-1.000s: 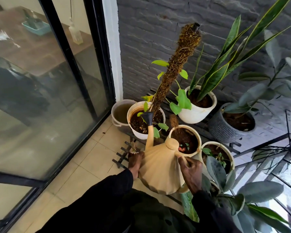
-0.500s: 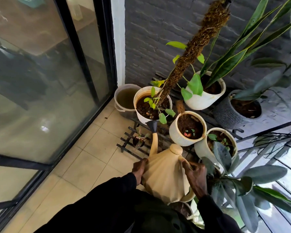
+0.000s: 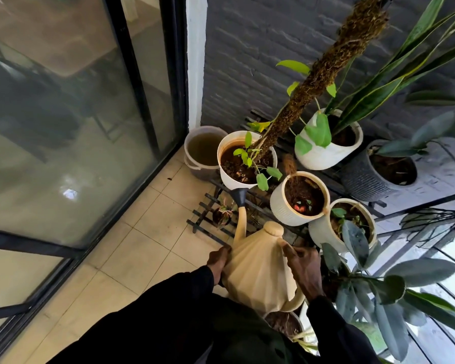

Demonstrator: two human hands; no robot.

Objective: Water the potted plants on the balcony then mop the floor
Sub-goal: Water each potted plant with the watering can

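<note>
Holding the can (image 3: 258,274) low at 6 o'clock, gripping its handle with the right hand (image 3: 304,269), bracing its 9 o'clock flank with the left hand (image 3: 217,260), fingers hidden. Judging it stiff plastic, probably heavy and sloshing, needing both holds. Drawing back: rose (image 3: 240,197) now just short of the pot (image 3: 227,177) at 12 o'clock, no longer over soil.

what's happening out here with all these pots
A person is watering balcony plants. Their right hand grips the handle of a cream watering can, and their left hand rests against its side. The can's dark spout head sits just in front of the white pot that holds the moss pole. No stream of water is visible. A bucket of murky water stands in the corner by the glass door. Mopping has not started.
</note>
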